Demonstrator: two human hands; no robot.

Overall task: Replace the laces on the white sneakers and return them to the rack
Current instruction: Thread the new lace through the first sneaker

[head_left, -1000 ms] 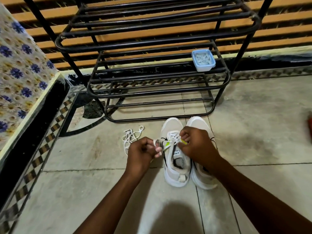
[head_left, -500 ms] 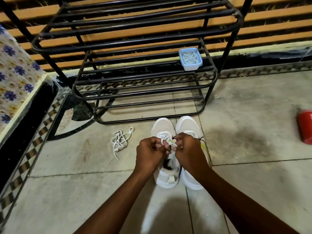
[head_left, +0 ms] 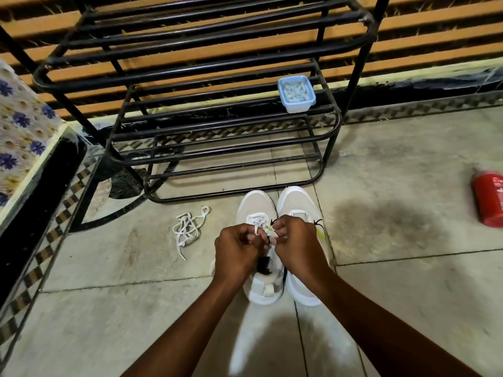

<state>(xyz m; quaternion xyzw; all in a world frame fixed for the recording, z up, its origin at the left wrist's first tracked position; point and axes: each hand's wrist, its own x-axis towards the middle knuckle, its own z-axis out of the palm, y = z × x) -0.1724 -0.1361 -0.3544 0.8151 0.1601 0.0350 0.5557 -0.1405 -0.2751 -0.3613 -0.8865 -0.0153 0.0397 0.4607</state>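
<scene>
Both my left hand point(head_left: 236, 253) and right hand point(head_left: 295, 242) pinch the white lace point(head_left: 259, 228) over the left sneaker point(head_left: 260, 240) on the floor; eyelets directly beneath, shoe's long axis toward the rack point(head_left: 217, 112).

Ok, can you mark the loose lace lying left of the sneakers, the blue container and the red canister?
loose lace point(head_left: 187, 227), head view, middle of the tangle.
blue container point(head_left: 296, 92), head view, centre of its top.
red canister point(head_left: 489, 200), head view, middle of its body.
</scene>
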